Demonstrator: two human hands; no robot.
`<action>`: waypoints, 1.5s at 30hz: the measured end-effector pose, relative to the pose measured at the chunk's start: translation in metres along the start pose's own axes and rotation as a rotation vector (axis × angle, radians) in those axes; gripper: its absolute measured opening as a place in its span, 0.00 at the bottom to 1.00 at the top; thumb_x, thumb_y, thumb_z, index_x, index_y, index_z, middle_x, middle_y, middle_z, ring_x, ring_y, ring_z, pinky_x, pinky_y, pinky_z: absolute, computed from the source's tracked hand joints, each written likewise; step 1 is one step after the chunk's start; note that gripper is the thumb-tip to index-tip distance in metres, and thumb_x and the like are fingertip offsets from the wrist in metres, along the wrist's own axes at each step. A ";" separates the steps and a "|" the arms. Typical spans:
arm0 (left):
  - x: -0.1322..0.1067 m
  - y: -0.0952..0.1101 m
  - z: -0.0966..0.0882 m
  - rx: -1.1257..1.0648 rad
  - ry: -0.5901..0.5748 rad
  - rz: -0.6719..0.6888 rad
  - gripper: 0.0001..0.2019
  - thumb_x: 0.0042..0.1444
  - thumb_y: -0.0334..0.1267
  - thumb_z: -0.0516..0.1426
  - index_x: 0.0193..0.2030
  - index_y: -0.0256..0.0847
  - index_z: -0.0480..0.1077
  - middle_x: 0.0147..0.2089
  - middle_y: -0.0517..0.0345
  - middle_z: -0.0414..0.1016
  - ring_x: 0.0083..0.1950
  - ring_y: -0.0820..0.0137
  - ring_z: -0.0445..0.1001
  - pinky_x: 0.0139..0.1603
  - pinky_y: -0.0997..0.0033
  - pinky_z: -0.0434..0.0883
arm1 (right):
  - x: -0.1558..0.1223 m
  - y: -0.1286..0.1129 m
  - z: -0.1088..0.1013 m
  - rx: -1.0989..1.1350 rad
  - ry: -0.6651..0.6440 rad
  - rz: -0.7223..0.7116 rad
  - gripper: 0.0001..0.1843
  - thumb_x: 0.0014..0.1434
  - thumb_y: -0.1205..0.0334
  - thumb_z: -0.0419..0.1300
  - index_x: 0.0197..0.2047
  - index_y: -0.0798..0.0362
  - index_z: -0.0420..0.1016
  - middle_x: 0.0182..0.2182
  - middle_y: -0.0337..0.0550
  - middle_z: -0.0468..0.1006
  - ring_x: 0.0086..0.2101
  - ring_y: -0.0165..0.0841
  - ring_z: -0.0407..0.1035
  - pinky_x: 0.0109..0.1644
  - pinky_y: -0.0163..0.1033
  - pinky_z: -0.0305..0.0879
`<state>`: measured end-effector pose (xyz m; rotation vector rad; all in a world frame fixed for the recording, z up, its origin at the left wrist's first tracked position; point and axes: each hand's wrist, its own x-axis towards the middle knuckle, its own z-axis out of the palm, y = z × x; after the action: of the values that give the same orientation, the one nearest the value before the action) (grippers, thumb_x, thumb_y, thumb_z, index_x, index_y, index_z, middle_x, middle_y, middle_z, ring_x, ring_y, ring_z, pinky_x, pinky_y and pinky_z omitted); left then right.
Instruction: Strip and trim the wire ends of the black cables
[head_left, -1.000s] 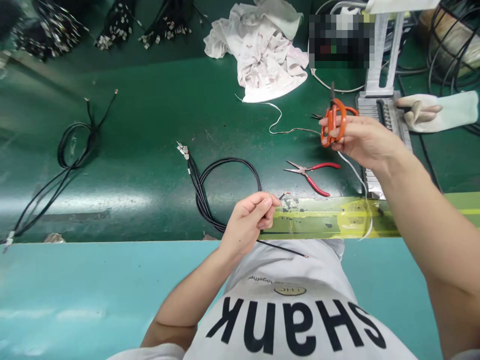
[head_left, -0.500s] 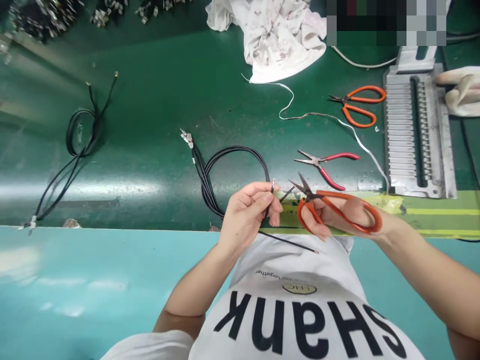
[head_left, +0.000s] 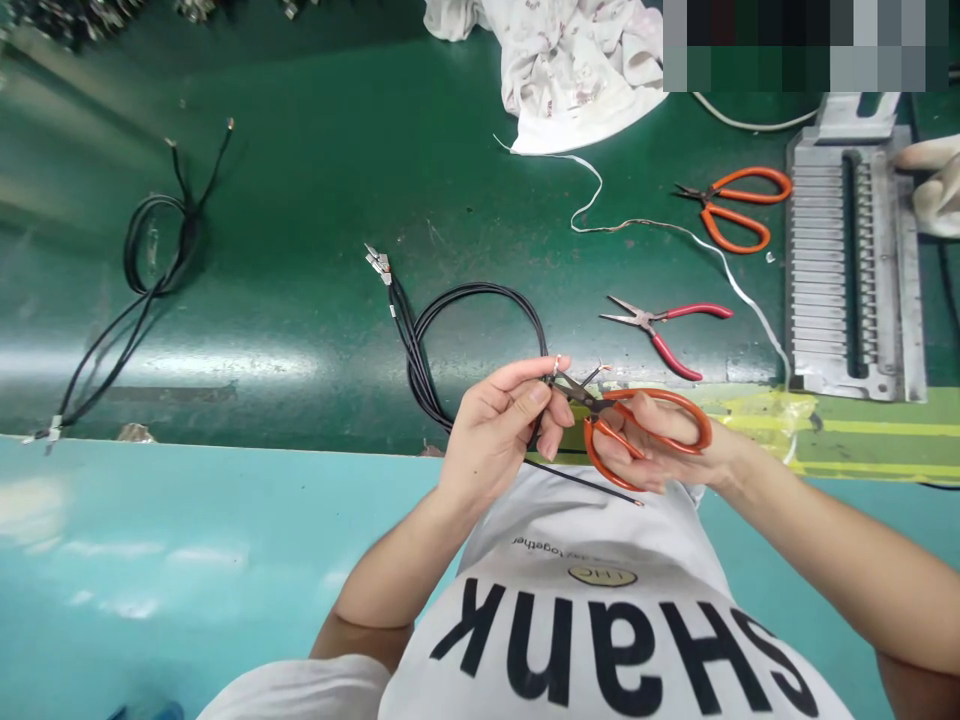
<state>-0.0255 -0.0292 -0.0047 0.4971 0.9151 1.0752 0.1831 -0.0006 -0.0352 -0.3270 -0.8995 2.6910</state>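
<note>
Between thumb and forefinger, my left hand (head_left: 501, 412) pinches the end of a black cable (head_left: 480, 288), with a bit of bare wire showing past the fingertips. The rest of that cable bundle lies in a loop on the bench, its white-tagged ends (head_left: 379, 264) pointing away from me. My right hand (head_left: 649, 440) grips orange-handled scissors (head_left: 589, 397). Their blades reach up to the cable end at my left fingertips; whether they touch the wire is too small to tell. Another loose cable end (head_left: 592, 487) sticks out below my hands, over my shirt.
Red-handled pliers (head_left: 652, 322) and a second orange-handled tool (head_left: 731, 205) lie to the right. Beyond them stands a slotted metal fixture (head_left: 832, 270), with a gloved hand beside it. A patterned cloth (head_left: 577, 75) is at the back. Another coiled cable (head_left: 150, 295) rests at left.
My right hand has brought the scissors left, so the blades now sit at the cable end in my left hand. The left hand keeps its pinch. The view has shifted slightly.
</note>
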 end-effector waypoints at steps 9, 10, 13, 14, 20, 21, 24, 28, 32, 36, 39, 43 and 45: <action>-0.001 0.000 -0.002 -0.037 -0.032 -0.005 0.10 0.62 0.35 0.62 0.50 0.37 0.78 0.28 0.56 0.77 0.20 0.78 0.69 0.20 0.78 0.63 | 0.004 0.004 -0.004 0.021 -0.002 -0.028 0.34 0.68 0.32 0.44 0.32 0.56 0.68 0.16 0.30 0.59 0.16 0.22 0.50 0.20 0.30 0.52; -0.001 0.001 -0.002 -0.036 -0.032 -0.004 0.10 0.62 0.34 0.62 0.50 0.38 0.78 0.28 0.56 0.77 0.20 0.78 0.69 0.20 0.78 0.63 | 0.003 0.004 -0.004 0.017 0.002 -0.026 0.34 0.67 0.32 0.44 0.32 0.56 0.67 0.16 0.30 0.59 0.16 0.22 0.50 0.19 0.29 0.52; -0.001 0.001 -0.001 -0.024 -0.025 -0.008 0.10 0.62 0.35 0.62 0.49 0.38 0.78 0.28 0.56 0.77 0.19 0.78 0.68 0.20 0.78 0.63 | 0.002 0.004 -0.003 0.009 0.016 -0.016 0.34 0.67 0.32 0.44 0.31 0.55 0.67 0.16 0.30 0.59 0.15 0.22 0.49 0.19 0.29 0.51; -0.002 0.001 -0.001 -0.017 -0.021 -0.012 0.10 0.62 0.35 0.62 0.49 0.38 0.78 0.28 0.56 0.77 0.19 0.78 0.68 0.20 0.78 0.63 | 0.002 0.003 -0.003 0.004 0.022 -0.013 0.34 0.67 0.32 0.44 0.31 0.55 0.67 0.15 0.30 0.59 0.15 0.22 0.49 0.19 0.29 0.50; -0.002 0.002 0.000 -0.007 -0.023 -0.010 0.11 0.61 0.36 0.63 0.49 0.37 0.78 0.28 0.56 0.77 0.19 0.79 0.67 0.19 0.78 0.62 | 0.000 0.003 -0.001 -0.010 0.037 -0.012 0.33 0.67 0.32 0.45 0.32 0.55 0.67 0.15 0.30 0.59 0.15 0.23 0.49 0.18 0.30 0.50; -0.002 0.002 0.000 -0.007 -0.024 -0.011 0.11 0.61 0.36 0.63 0.49 0.37 0.78 0.27 0.56 0.77 0.19 0.79 0.67 0.19 0.78 0.62 | 0.000 0.002 0.000 -0.013 0.039 -0.013 0.33 0.67 0.32 0.46 0.32 0.55 0.67 0.15 0.30 0.59 0.15 0.23 0.50 0.18 0.30 0.50; -0.002 0.003 0.001 -0.001 -0.019 -0.014 0.11 0.60 0.36 0.64 0.49 0.37 0.78 0.27 0.57 0.77 0.18 0.79 0.67 0.19 0.78 0.62 | -0.001 0.002 0.001 -0.035 0.051 -0.012 0.33 0.66 0.31 0.47 0.31 0.55 0.67 0.15 0.30 0.59 0.15 0.23 0.50 0.18 0.30 0.49; -0.003 0.004 0.002 0.006 -0.010 -0.013 0.12 0.59 0.37 0.64 0.48 0.37 0.78 0.27 0.56 0.77 0.18 0.79 0.67 0.19 0.78 0.62 | -0.001 0.004 0.000 -0.045 0.047 -0.024 0.33 0.67 0.32 0.46 0.31 0.55 0.67 0.15 0.30 0.60 0.15 0.22 0.50 0.18 0.30 0.50; -0.003 0.003 0.000 0.007 -0.025 -0.004 0.11 0.60 0.37 0.64 0.49 0.37 0.78 0.27 0.57 0.77 0.19 0.79 0.67 0.19 0.78 0.62 | -0.001 0.006 -0.002 -0.053 0.033 -0.031 0.33 0.67 0.31 0.46 0.29 0.54 0.66 0.14 0.30 0.60 0.15 0.22 0.50 0.18 0.30 0.51; -0.003 0.001 -0.001 0.008 -0.022 -0.010 0.11 0.61 0.36 0.63 0.49 0.38 0.78 0.27 0.57 0.77 0.19 0.78 0.68 0.19 0.78 0.62 | -0.001 0.006 -0.003 -0.068 0.045 -0.026 0.34 0.65 0.30 0.46 0.30 0.54 0.66 0.14 0.29 0.59 0.14 0.22 0.50 0.18 0.30 0.50; -0.004 0.001 0.000 0.010 -0.009 -0.019 0.11 0.60 0.36 0.64 0.49 0.38 0.77 0.28 0.57 0.78 0.19 0.78 0.68 0.20 0.77 0.61 | -0.001 0.004 -0.002 -0.089 0.057 -0.034 0.33 0.66 0.31 0.47 0.30 0.55 0.66 0.14 0.29 0.59 0.15 0.22 0.50 0.19 0.31 0.50; -0.004 0.001 0.001 0.015 0.000 -0.026 0.12 0.59 0.38 0.65 0.48 0.38 0.78 0.27 0.57 0.77 0.19 0.78 0.67 0.19 0.76 0.61 | -0.002 -0.001 0.001 -0.144 0.071 -0.064 0.31 0.67 0.34 0.50 0.29 0.54 0.66 0.16 0.30 0.60 0.16 0.23 0.52 0.19 0.31 0.51; -0.003 0.001 0.001 0.017 0.001 -0.027 0.12 0.59 0.38 0.65 0.48 0.38 0.78 0.27 0.57 0.77 0.19 0.78 0.67 0.19 0.77 0.61 | -0.002 -0.002 0.002 -0.152 0.068 -0.062 0.31 0.67 0.35 0.50 0.28 0.54 0.65 0.16 0.31 0.61 0.16 0.23 0.53 0.19 0.31 0.51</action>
<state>-0.0258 -0.0318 -0.0022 0.4967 0.9300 1.0443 0.1847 -0.0012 -0.0319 -0.4129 -1.0778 2.5458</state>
